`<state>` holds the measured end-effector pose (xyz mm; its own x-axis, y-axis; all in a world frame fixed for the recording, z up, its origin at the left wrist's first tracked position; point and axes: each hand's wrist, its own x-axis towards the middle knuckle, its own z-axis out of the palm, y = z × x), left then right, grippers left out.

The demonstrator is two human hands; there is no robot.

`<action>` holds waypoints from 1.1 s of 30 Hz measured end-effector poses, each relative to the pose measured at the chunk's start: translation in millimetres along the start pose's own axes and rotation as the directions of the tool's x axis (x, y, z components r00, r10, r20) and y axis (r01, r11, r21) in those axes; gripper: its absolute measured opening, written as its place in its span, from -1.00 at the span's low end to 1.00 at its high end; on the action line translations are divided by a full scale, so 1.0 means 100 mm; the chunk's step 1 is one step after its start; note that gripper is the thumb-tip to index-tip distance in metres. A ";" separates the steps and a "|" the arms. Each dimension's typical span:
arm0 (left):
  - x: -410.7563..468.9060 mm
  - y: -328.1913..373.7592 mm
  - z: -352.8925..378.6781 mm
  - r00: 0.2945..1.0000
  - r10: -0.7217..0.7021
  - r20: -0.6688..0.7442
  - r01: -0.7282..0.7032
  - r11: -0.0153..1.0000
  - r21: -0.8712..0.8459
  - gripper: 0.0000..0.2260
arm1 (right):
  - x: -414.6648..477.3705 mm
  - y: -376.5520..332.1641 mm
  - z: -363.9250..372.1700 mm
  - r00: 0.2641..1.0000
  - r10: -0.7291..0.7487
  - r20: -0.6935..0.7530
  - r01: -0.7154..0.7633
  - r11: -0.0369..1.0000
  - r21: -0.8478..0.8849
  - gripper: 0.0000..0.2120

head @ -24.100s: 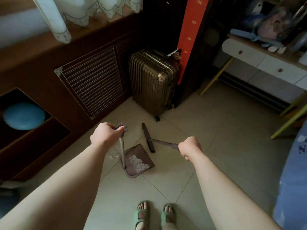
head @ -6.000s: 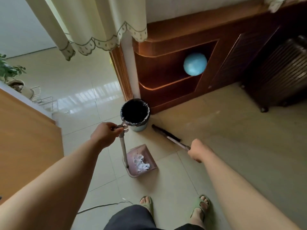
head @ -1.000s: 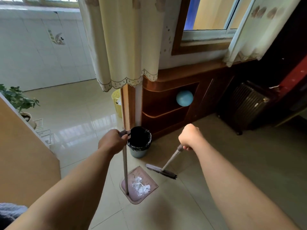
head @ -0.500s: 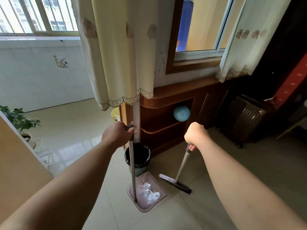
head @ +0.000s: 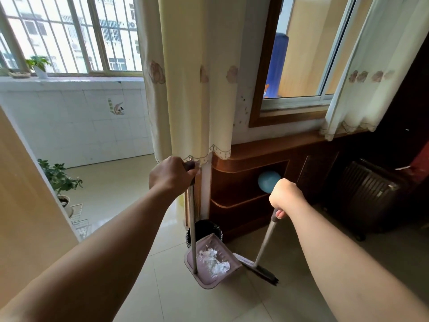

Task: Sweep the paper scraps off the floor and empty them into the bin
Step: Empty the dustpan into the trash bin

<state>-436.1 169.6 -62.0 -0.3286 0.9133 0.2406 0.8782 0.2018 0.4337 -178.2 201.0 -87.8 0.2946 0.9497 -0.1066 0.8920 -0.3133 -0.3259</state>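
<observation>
Paper scraps (head: 214, 260) are gathered in a white heap inside the pink dustpan (head: 205, 282). The pan is kept near level just in front of the black-lined bin (head: 206, 226), presumably so that nothing spills. The top of the dustpan's long handle is gripped by the left hand (head: 170, 176). The broom (head: 258, 268) is held by the right hand (head: 285, 196), closed round its handle end, with the bristles set beside the pan's lip, seemingly as a guard. Emptying is judged not yet done.

Single head-worn wide-angle view, looking forward and down, tiled floor (head: 162, 298) close below, curtain (head: 192, 89) near ahead
</observation>
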 end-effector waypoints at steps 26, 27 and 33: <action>0.44 0.31 0.81 0.967 0.248 -0.060 -0.223 0.935 0.275 -0.62 | 0.82 0.14 0.28 0.992 -0.095 0.087 0.093 0.995 0.033 -0.86; 0.47 0.34 0.86 0.965 0.258 -0.052 -0.233 0.928 0.290 -0.62 | 0.88 0.16 0.27 0.990 -0.105 0.096 0.102 0.994 0.027 -0.86; 0.64 0.61 1.31 0.937 0.348 0.033 -0.334 0.863 0.380 -0.64 | 1.35 0.36 0.26 0.983 -0.141 0.114 0.141 0.990 0.015 -0.86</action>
<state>-358.5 286.5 -133.9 0.0092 0.9374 0.3480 0.9993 0.0037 -0.0363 -115.0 318.2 -138.2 0.1245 0.9783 -0.1657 0.9191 -0.1766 -0.3521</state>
